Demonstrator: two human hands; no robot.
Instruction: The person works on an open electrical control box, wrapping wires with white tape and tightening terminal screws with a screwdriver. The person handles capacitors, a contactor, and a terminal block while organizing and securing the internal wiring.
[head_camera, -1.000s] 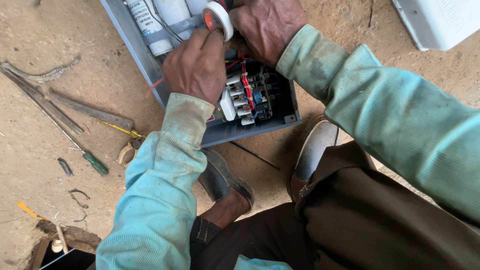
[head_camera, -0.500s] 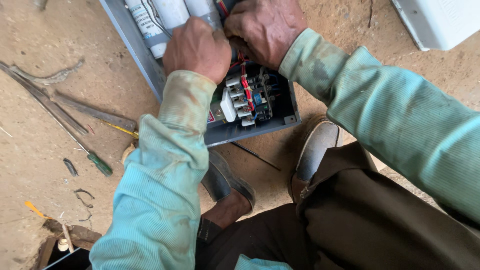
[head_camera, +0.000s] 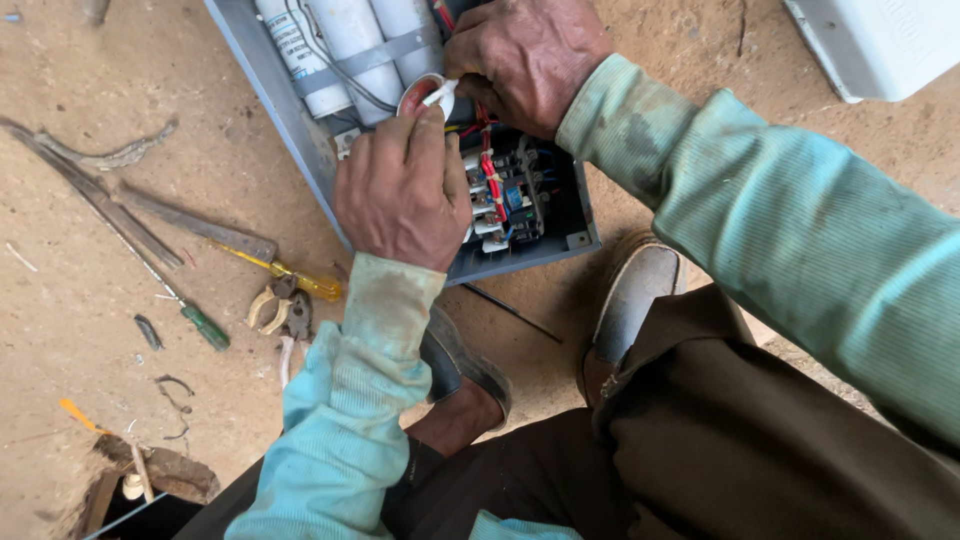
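Note:
A grey metal electrical box (head_camera: 290, 110) lies open on the sandy ground. Inside are white cylindrical capacitors (head_camera: 350, 35) held by a grey strap, and a cluster of contactor parts with red and blue wires (head_camera: 505, 190). My left hand (head_camera: 400, 190) pinches a roll of white tape (head_camera: 425, 95) over the box's middle. My right hand (head_camera: 525, 60) sits just right of the roll, gripping the wires and the loose tape end (head_camera: 443, 92). Both sleeves are pale green.
Left of the box lie metal bars (head_camera: 90, 195), a yellow-handled screwdriver (head_camera: 285, 275), a green-handled screwdriver (head_camera: 195, 320) and pliers (head_camera: 280, 310). A white case (head_camera: 880, 40) sits top right. My shoes (head_camera: 630, 300) rest on the sand below the box.
The view shifted, so the box sits lower in frame. My left hand came down from the capacitors, and the white tape roll shows at its fingertips again. My right hand stayed on the wires.

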